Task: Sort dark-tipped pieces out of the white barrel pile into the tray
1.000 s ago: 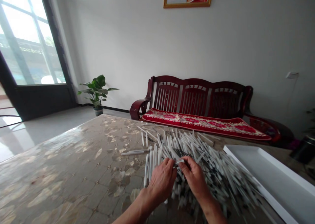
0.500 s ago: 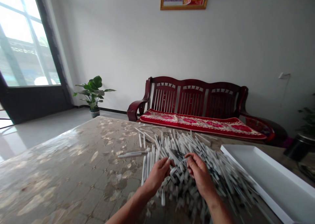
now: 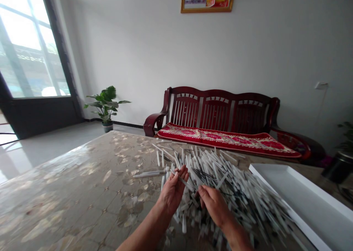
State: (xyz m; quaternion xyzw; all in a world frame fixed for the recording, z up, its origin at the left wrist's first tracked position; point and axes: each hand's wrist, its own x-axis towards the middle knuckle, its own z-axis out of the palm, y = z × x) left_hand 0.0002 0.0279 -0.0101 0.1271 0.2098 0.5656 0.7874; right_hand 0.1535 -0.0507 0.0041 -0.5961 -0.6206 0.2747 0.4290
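Note:
A big heap of white pen barrels [image 3: 237, 188], mixed with thin dark refills, covers the right half of a patterned table [image 3: 82, 192]. My left hand [image 3: 173, 190] hovers over the heap's near left edge, fingers curled around one white barrel [image 3: 184, 182] that sticks out to the right. My right hand [image 3: 213, 205] lies palm down on the heap just beside it, fingers bent and closed into the pile; what they grip is hidden.
A white tray [image 3: 309, 203] lies on the table to the right of the heap. A few loose barrels [image 3: 149, 173] lie to the left. Beyond the table stand a dark wooden bench [image 3: 220, 115] with a red cushion, a potted plant [image 3: 106, 104] and a glass door.
My left hand has lifted a little and now grips a white barrel. My right hand has dropped lower and nearer onto the heap. The two hands have drawn apart.

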